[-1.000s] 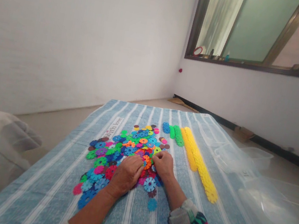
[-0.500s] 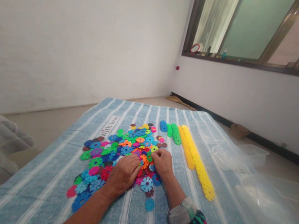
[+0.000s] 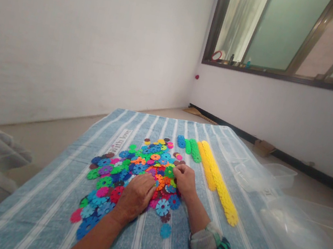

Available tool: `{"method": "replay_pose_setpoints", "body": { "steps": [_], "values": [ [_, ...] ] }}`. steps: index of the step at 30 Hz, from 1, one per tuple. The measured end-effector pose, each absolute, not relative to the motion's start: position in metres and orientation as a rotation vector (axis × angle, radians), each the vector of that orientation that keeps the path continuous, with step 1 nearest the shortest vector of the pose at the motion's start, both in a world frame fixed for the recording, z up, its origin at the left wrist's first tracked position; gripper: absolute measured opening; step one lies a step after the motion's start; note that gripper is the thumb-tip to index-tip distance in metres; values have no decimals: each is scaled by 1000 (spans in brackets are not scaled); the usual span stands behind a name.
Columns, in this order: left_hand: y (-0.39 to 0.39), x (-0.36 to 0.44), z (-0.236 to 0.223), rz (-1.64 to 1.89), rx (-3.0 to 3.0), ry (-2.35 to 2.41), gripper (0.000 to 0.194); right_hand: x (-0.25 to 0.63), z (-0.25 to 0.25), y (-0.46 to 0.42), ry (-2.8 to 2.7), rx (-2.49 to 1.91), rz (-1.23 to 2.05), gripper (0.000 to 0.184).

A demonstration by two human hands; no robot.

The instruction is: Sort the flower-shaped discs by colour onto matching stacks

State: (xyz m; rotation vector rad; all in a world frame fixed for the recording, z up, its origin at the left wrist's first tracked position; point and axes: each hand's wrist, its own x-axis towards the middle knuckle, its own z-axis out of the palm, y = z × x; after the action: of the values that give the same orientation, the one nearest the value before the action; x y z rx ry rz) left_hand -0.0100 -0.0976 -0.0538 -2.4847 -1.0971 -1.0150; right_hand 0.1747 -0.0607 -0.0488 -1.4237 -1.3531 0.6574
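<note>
I have the right hand (image 3: 186, 180) over the heap of coloured discs (image 3: 125, 173), its fingers narrowed to a pinch on the edge of 1 green disc (image 3: 169, 171), which sits at 9 o'clock from that hand. The left hand (image 3: 138, 192) is at 8 o'clock from the green disc, touching the heap; I can't tell what its hidden fingertips hold. From the right hand, I see 2 yellow rows (image 3: 220, 187) between 2 and 3 o'clock and green rows (image 3: 194, 151) at 12 on the striped cloth (image 3: 45, 189).
</note>
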Motion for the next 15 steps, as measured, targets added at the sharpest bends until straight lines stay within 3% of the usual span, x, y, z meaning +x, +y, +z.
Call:
{"method": "replay_pose_setpoints", "body": {
  "steps": [7, 15],
  "values": [
    [-99, -9, -54, -983, -2445, -1074, 21, 184, -46, -57, -1413, -1417, 597, 22],
    [-98, -9, -53, -1007, -2443, -1052, 20, 237, -23, -19, -1726, -1610, 257, 16]
  ]
}}
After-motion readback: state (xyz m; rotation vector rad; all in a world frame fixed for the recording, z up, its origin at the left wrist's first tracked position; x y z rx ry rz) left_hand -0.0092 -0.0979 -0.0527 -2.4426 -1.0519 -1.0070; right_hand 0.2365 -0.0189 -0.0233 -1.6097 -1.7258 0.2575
